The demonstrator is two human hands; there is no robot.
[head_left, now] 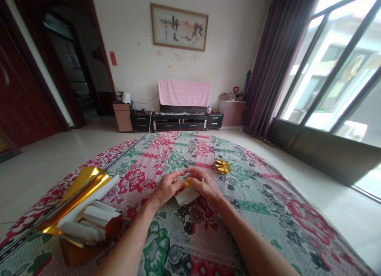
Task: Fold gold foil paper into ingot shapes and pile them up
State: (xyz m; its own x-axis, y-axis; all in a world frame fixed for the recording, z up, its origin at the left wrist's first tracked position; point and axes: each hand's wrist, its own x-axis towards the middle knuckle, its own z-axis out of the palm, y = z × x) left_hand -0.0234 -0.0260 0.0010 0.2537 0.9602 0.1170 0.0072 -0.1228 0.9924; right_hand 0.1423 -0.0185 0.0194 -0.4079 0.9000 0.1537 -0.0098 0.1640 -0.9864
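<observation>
Both hands meet over the middle of the flowered cloth. A small sheet of paper, white on the side that shows below the fingers and gold at its upper edge, is held between them. My left hand pinches its left part, and my right hand pinches its upper right part. The fingertips of the two hands nearly touch. Beyond my right hand, a folded shiny gold piece lies on the cloth.
Gold foil sheets and white-backed paper bundles lie at the left. The patterned cloth covers a broad rounded surface. Farther off stand a low black cabinet with a pink cover, and a purple curtain by the window.
</observation>
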